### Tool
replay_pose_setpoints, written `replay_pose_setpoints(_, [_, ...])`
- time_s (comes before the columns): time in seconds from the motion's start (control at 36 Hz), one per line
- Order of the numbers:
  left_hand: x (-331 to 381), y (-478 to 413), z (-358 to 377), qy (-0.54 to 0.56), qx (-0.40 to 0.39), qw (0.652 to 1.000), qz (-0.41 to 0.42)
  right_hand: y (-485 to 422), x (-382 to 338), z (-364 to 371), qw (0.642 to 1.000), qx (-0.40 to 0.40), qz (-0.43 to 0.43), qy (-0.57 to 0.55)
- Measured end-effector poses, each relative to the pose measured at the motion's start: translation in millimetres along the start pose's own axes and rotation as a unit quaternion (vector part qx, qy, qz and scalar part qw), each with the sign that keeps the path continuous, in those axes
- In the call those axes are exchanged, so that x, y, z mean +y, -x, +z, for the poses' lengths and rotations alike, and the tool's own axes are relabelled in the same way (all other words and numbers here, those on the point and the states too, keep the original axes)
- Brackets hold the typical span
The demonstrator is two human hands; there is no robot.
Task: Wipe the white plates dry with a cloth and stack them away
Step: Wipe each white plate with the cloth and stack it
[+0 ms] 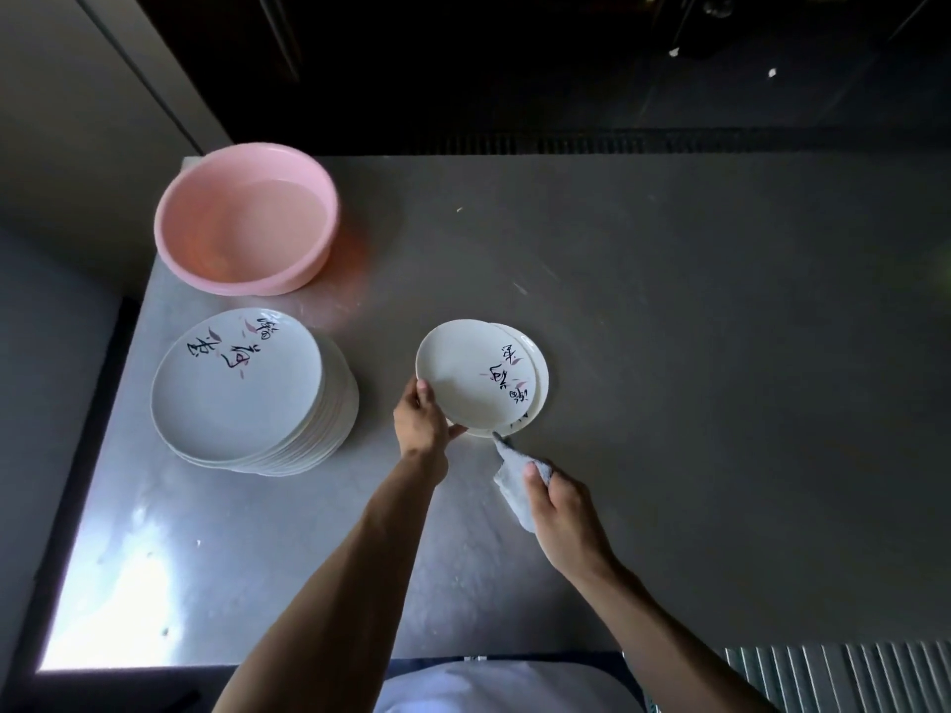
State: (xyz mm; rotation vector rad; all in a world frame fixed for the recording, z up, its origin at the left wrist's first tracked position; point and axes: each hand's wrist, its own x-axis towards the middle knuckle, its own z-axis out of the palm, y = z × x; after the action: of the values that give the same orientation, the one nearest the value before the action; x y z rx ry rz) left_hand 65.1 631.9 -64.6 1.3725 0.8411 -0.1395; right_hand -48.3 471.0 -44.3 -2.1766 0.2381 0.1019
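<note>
From the head view, looking down over the person's forearms, a grey table (pixel 669 352) fills most of the scene. The left hand (pixel 422 419) pinches a white plate (pixel 465 375) at its near left rim, thumb on top and fingers curled underneath. This plate has dark brush lettering and small pink marks along its right side. It sits over a second plate (pixel 542 385) of the same kind, shifted a little to the left so that only a crescent of the lower one shows on the right. I cannot tell whether the upper plate rests fully on the lower one or is held just above it. The pair lies near the middle of the table. The right hand (pixel 561 512) is nearer the person and grips a bunched white cloth (pixel 514 481), fingers wrapped round it with the thumb across the front. One pointed corner of the cloth reaches up to the near edge of the two plates, at or just beside the rim. To the left, well apart from the pair, stands a tall stack of plates (pixel 236 388), larger in the picture and leaning slightly, with the same lettering on the top one. Beyond that stack, near the table's far left corner, sits a pink basin (pixel 247 218), upright. A bright patch of light glares on the table's near left part.
</note>
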Motion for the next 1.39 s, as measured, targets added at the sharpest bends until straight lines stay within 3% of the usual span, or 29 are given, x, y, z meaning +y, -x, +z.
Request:
replay_pose_setpoints(0.25, [-7.9, -0.8, 8.0, -0.141, 0.063, 0.985, 0.077, -6.3, -5.3, -13.6, 0.999, -0.012, 0.041, -0.013])
replay_pose_setpoints(0.42, [-13.6, -5.2, 8.1, -0.145, 0.077, 0.986, 0.012, -7.5, -10.8, -14.9, 0.998, -0.015, 0.042, -0.045])
replay_pose_setpoints(0.67, [-23.5, -3.3, 5.0, -0.176, 0.063, 0.982, -0.015, -3.8, -17.0, -10.3, 0.997, -0.007, 0.050, -0.065])
replay_pose_setpoints(0.81, [-10.5, 7.0, -2.0, -0.285, 0.020, 0.958, 0.031, -2.0, -32.4, -7.2, 0.992, 0.002, 0.071, -0.108])
replay_pose_setpoints(0.92, [25.7, 16.9, -15.5, -0.307, -0.013, 0.947, 0.093, -7.0, -53.8, 5.6, 0.961, -0.008, 0.162, -0.223])
replay_pose_setpoints(1.03, [78.4, 24.0, -43.7, -0.321, -0.085, 0.923, 0.193, -17.4, -78.9, 30.1, 0.884, -0.064, 0.250, -0.390])
replay_pose_setpoints(1.08, [102.6, 24.1, -67.9, -0.333, -0.071, 0.909, 0.240, -21.5, -95.6, 44.2, 0.862, -0.082, 0.237, -0.440])
replay_pose_setpoints(1.19, [134.8, 19.4, -131.9, -0.317, 0.000, 0.905, 0.283, -31.3, -126.6, 73.8, 0.861, -0.081, 0.249, -0.436])
replay_pose_setpoints(1.28, [145.3, 13.3, -179.9, -0.323, 0.081, 0.901, 0.277, -42.0, -153.5, 92.7, 0.873, -0.068, 0.248, -0.415])
replay_pose_setpoints(1.39, [141.0, 5.6, -230.9, -0.339, 0.131, 0.910, 0.198, -51.2, -181.7, 111.5, 0.894, -0.046, 0.221, -0.387])
